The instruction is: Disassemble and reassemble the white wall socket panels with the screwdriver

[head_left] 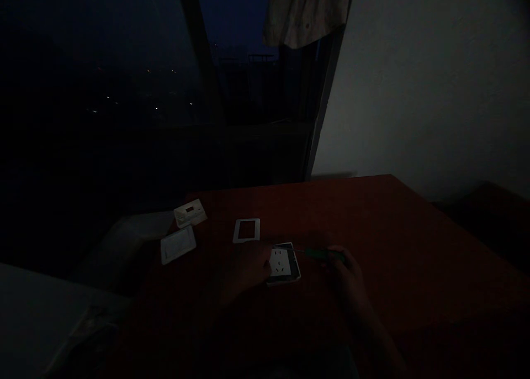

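A white wall socket point(280, 264) with its dark mounting border exposed lies face up on the red-brown table. My left hand point(253, 259) is closed at its left edge, with the fingertips partly lost in the dark. In my right hand point(348, 268) is a screwdriver point(317, 253) with a green handle, held nearly level. Its thin shaft points left across the upper part of the socket; whether the tip touches anything is too dark to tell. Just behind my left hand lies a white rectangular cover frame point(247, 230) with an open middle.
Toward the table's left edge lie a cream plate with a small cutout point(190, 213) and a white rectangular cover point(178, 245). The red-brown table point(372, 219) meets a pale wall point(414, 91) at the back right. A dark window with a hanging curtain point(306, 14) stands behind.
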Action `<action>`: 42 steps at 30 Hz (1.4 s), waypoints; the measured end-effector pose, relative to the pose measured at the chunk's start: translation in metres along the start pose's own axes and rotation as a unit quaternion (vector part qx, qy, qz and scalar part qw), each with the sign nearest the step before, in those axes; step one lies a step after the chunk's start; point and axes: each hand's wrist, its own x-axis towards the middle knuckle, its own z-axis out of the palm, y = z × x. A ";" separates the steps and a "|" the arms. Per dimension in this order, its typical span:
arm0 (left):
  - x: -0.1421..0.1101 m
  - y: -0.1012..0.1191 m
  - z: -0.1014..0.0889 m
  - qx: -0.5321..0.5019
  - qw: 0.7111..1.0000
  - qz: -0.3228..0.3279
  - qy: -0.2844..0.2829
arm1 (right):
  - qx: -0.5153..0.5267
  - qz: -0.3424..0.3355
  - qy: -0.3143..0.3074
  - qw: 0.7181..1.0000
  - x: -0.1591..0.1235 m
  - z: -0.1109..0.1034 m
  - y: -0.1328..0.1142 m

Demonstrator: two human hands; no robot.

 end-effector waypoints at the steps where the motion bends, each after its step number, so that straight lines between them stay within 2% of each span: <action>1: 0.000 0.000 0.000 0.000 1.000 0.001 -0.001 | -0.004 -0.001 -0.003 1.000 0.000 0.000 0.000; 10: -0.002 0.004 -0.005 0.013 1.000 -0.003 -0.002 | -0.006 0.004 0.009 1.000 -0.001 0.001 -0.003; 15: -0.002 0.010 -0.010 0.035 0.999 0.017 -0.020 | -0.012 -0.006 -0.003 1.000 0.003 -0.002 0.004; 21: -0.003 0.016 -0.017 0.040 0.998 0.049 -0.023 | -0.021 -0.010 0.008 1.000 0.001 -0.001 0.000; 30: -0.003 0.015 -0.015 0.043 0.998 0.052 -0.009 | -0.024 -0.017 -0.001 1.000 0.000 -0.002 -0.002; 35: -0.005 0.018 -0.015 0.061 0.997 0.027 -0.025 | -0.001 0.002 0.009 1.000 0.000 -0.002 -0.001; 42: -0.002 0.006 -0.004 0.004 0.999 0.031 0.008 | 0.045 0.011 0.032 0.998 0.007 -0.005 0.006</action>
